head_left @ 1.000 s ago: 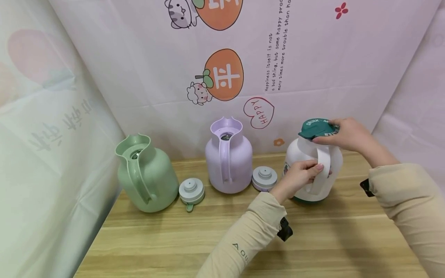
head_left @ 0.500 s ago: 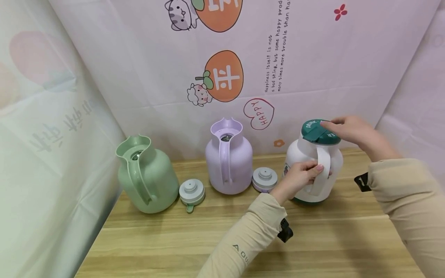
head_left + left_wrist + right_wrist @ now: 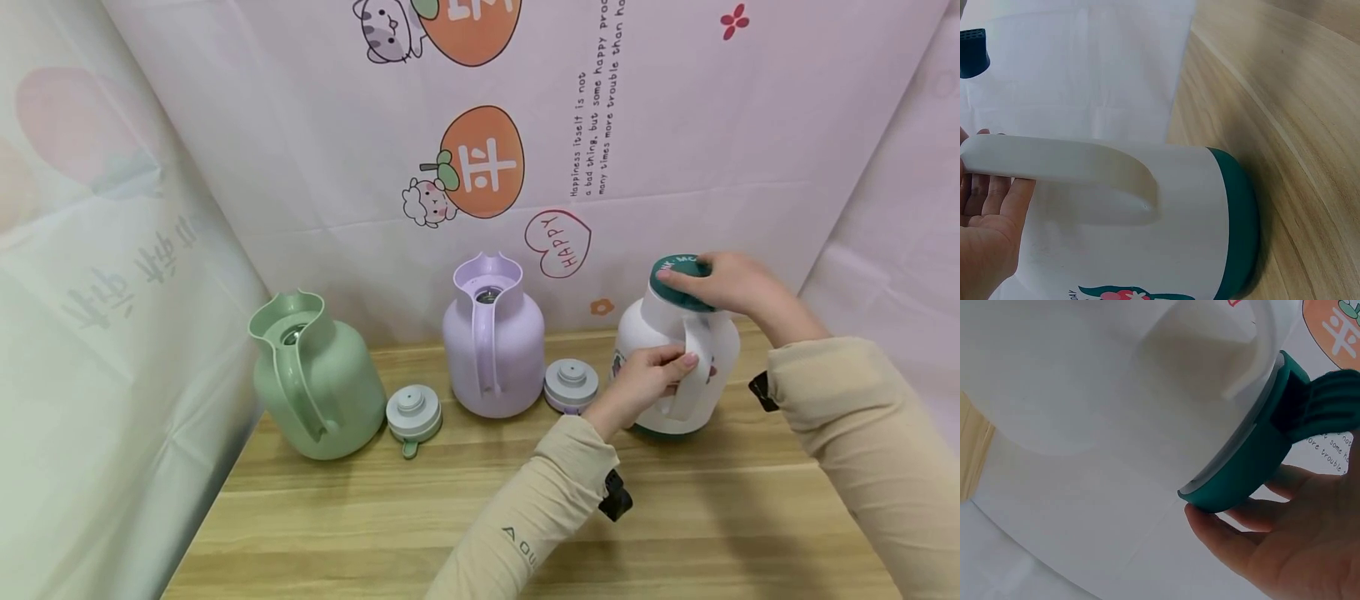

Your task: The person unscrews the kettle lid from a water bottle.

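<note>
In the head view a white vacuum jug (image 3: 651, 329) with a green base stands upright at the right of the table. My left hand (image 3: 647, 379) grips its white handle (image 3: 1060, 159), the fingers passing behind it in the left wrist view. A round dark green lid (image 3: 667, 292) sits on the jug's neck. My right hand (image 3: 738, 283) holds that lid from the right, thumb across its top and fingers at its far rim. Fingertips show against the lid's edge in the right wrist view, where its ribbed tab (image 3: 1325, 406) sticks out.
On the left stands a green jug (image 3: 337, 392) without its lid, and a grey stopper lid (image 3: 414, 412) lies beside it. A lidless purple jug (image 3: 517, 350) is in the middle, another grey stopper lid (image 3: 572, 383) to its right. A printed cloth (image 3: 337, 150) hangs behind the wooden table (image 3: 360, 525).
The green lid has gone from tilted to level on the neck, and its printing has turned. My right hand loosened, then moved left over it and took hold. The left hand stayed still.
</note>
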Available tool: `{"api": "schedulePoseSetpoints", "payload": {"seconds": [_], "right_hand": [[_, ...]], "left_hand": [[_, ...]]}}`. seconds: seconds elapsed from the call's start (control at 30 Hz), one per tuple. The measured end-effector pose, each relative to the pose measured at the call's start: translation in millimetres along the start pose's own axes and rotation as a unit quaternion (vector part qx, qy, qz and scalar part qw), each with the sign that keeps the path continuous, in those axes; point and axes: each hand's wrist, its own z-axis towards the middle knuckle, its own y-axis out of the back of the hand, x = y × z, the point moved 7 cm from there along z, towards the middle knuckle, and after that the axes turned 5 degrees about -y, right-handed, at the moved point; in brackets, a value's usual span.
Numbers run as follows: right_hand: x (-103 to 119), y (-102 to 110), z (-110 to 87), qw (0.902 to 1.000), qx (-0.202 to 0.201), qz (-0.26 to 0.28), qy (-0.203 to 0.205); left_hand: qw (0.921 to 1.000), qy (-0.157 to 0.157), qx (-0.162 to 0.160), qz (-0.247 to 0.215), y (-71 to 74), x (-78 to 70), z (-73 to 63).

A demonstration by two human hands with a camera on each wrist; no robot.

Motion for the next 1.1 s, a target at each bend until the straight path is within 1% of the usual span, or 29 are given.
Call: {"api": "schedulePoseSetpoints", "payload": {"seconds": [0.1, 0.2, 0.33, 0.47, 0.63, 0.9, 1.0, 1.1], "right_hand": [[2.2, -0.7, 2.3, 1.0, -0.003, -0.005, 0.007], [4.5, -0.8, 4.7, 0.9998, -0.013, -0.009, 0.01], [5.3, -2.2, 6.0, 0.9997, -0.025, 0.003, -0.002], [3.1, -4.0, 5.7, 0.999, -0.03, 0.028, -0.02], [0.4, -3.7, 5.9, 0.9988, -0.031, 0.034, -0.018], [-1.6, -0.6, 6.3, 0.9998, -0.003, -0.013, 0.014], [-1.1, -1.4, 4.7, 0.9999, -0.006, -0.01, -0.001], [-0.3, -2.1, 2.0, 0.9992, -0.031, 0.001, -0.024]], "left_hand": [[1.0, -0.002, 0.002, -0.006, 0.1, -0.5, 1.0], [1.0, -0.003, 0.0, -0.007, 0.9, -0.8, 1.3], [1.0, 0.001, -0.007, -0.005, 1.5, -1.3, 1.9], [1.0, 0.003, -0.008, -0.004, 0.9, -1.4, 2.3], [1.0, 0.0, 0.001, -0.006, -0.8, -1.5, 2.0], [1.0, 0.0, 0.001, 0.006, -1.3, -2.2, 0.4], [1.0, 0.0, -0.001, 0.004, -1.3, -2.5, -0.7], [1.0, 0.0, -0.008, 0.004, -0.9, -2.3, -1.2]]}}
